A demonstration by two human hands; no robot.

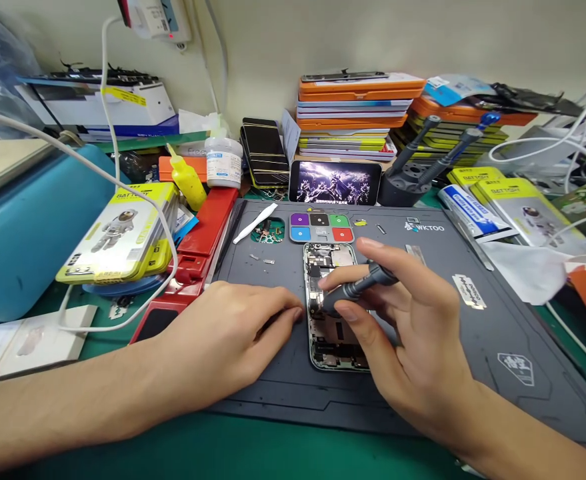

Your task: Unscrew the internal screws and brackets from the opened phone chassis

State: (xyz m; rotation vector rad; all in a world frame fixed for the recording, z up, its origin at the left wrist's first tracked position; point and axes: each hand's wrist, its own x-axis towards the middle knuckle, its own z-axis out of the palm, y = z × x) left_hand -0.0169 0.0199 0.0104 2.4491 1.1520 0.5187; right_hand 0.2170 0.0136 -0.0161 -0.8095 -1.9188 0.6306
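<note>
An opened phone (340, 333) with its inner parts exposed lies on the dark grey mat (273, 390). Closed around a dark grey screwdriver (355, 288), my right hand (417, 320) is over the phone, the tool slanting down to the upper-left inner parts. The screwdriver's tip is hard to make out. My left hand (253, 327) rests on the mat at the phone's left edge, fingers curled together; whatever is between them, if anything, is hidden.
Beyond the phone are a colored screw tray (321, 228), a white pry tool (255, 223) and a lit phone screen (336, 183). A tool holder (403, 187) stands back right. Battery boxes (120, 230) and a red device (193, 250) are left.
</note>
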